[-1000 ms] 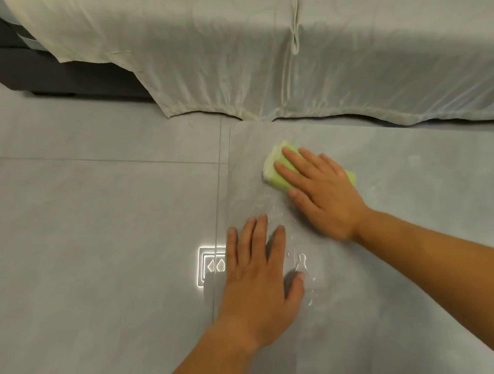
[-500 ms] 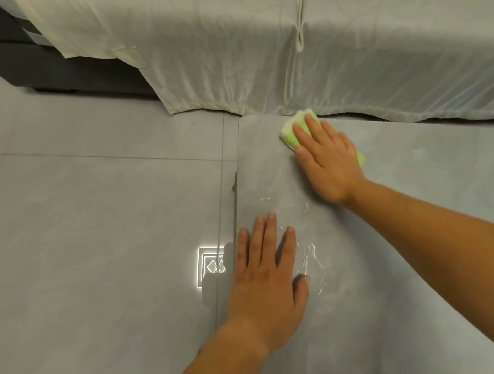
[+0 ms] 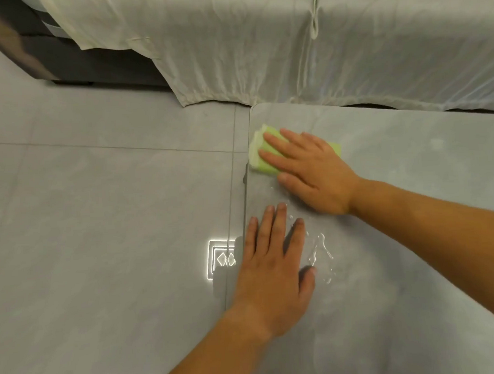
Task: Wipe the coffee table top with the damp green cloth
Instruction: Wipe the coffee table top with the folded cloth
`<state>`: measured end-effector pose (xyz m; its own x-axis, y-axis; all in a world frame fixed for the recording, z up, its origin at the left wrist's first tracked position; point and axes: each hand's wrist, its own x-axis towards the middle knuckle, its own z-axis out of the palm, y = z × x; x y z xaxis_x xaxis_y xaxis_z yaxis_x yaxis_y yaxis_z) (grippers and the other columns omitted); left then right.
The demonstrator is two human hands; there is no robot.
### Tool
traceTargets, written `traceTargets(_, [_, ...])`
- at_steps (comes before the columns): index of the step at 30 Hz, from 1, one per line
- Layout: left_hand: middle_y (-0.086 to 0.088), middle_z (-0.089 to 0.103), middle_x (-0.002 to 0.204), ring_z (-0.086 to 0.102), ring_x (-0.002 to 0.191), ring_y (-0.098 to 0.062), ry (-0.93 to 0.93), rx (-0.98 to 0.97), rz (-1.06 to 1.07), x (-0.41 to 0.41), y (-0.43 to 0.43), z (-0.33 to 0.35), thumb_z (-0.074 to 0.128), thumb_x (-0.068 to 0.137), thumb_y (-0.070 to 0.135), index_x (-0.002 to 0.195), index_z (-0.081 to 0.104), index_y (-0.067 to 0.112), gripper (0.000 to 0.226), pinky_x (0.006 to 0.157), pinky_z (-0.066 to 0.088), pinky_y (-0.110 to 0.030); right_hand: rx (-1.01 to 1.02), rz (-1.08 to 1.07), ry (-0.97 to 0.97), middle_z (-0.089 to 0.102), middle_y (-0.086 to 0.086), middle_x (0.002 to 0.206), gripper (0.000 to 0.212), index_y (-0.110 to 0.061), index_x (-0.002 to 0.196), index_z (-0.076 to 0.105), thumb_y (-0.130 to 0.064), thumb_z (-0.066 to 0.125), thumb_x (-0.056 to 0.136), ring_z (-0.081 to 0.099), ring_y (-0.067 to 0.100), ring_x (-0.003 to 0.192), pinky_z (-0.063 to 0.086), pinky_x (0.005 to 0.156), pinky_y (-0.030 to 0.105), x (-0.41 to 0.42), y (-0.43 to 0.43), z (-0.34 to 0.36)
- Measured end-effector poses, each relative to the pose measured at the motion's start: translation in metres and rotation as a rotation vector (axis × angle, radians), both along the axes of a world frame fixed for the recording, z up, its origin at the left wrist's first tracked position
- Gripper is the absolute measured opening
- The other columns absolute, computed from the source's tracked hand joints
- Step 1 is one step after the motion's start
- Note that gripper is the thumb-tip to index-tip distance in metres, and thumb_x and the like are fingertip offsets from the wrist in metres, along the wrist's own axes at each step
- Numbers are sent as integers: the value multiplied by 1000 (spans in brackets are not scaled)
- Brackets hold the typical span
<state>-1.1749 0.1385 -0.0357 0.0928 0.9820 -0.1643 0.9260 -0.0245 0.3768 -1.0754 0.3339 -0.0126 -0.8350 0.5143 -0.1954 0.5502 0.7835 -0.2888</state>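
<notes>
The grey coffee table top (image 3: 414, 235) fills the right half of the view, its left edge running down the middle. A folded green cloth (image 3: 260, 154) lies at that left edge near the far corner. My right hand (image 3: 310, 169) presses flat on the cloth, fingers spread toward the edge, covering most of it. My left hand (image 3: 275, 265) rests flat on the table just inside the left edge, nearer to me, holding nothing. Streaks of water (image 3: 319, 251) glisten beside its thumb.
A sofa draped in a pale sheet (image 3: 318, 45) stands right behind the table's far edge. Grey tiled floor (image 3: 99, 223) lies to the left, with a bright light reflection (image 3: 219, 258) beside the table edge. The sofa's dark base (image 3: 90, 66) shows at the top left.
My right hand slid the cloth from the far edge of the table to its left edge, toward me and leftward. The left hand stayed planted. The view shifted a little.
</notes>
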Motion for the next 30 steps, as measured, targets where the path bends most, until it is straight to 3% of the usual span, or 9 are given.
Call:
traceTargets(3, [-14, -3, 165, -12, 152, -28, -3, -3, 11, -1, 0, 0, 34, 97, 47, 156, 21, 15, 68, 121, 10, -55, 12, 85, -43, 10, -8, 167, 57, -33, 157, 23, -48, 18, 102, 5, 20, 155, 6, 125, 43, 29, 14, 2])
traceTargets(8, [-11, -3, 166, -14, 151, -24, 7, -3, 30, 1, -2, 1, 31, 98, 48, 156, 20, 17, 66, 122, 7, -52, 4, -265, -1, 9, -9, 167, 58, -35, 157, 21, -50, 14, 101, 5, 21, 155, 5, 124, 43, 27, 4, -1])
traceTargets(13, [-13, 8, 165, 0, 152, -27, 18, -7, 117, 10, -20, 8, 36, 98, 45, 153, 28, 13, 64, 122, 12, -47, 32, -65, -52, 9, -8, 168, 57, -37, 157, 19, -53, 11, 103, 5, 21, 156, 9, 124, 44, 91, -46, -1])
traceTargets(17, [-12, -1, 166, -9, 152, -25, 48, -39, 148, 23, -30, 9, 33, 98, 48, 156, 19, 15, 68, 120, 2, -46, 8, -384, -63, 3, -11, 168, 61, -39, 156, 15, -55, 8, 98, 1, 18, 155, 3, 124, 42, 82, -17, -3])
traceTargets(19, [-12, 0, 166, -9, 152, -25, 62, -43, 170, 27, -30, 9, 35, 98, 48, 156, 18, 15, 68, 119, 2, -46, 5, -442, -40, 1, -9, 168, 62, -37, 157, 15, -55, 8, 98, -2, 19, 155, 3, 124, 44, 76, -30, -3])
traceTargets(23, [-11, -5, 166, -15, 151, -24, 65, -40, 181, 32, -31, 8, 31, 99, 49, 157, 13, 15, 69, 119, -3, -46, 12, -134, -23, 7, -6, 169, 57, -33, 158, 19, -53, 14, 104, 4, 23, 156, 15, 122, 51, 125, -109, -4])
traceTargets(26, [-9, -12, 165, -21, 149, -22, 68, -32, 182, 32, -31, 7, 26, 100, 52, 158, 7, 17, 70, 119, -8, -44, 9, 1, -38, 13, -5, 168, 54, -35, 157, 22, -50, 18, 105, 10, 23, 155, 18, 122, 52, 155, -105, -3])
traceTargets(30, [-8, -16, 165, -25, 148, -20, 52, -27, 203, 34, -33, 9, 24, 100, 53, 158, 5, 18, 71, 119, -14, -41, -13, -393, -42, 1, -9, 167, 60, -39, 155, 10, -57, 5, 98, 0, 19, 156, 4, 125, 45, 127, -74, -2])
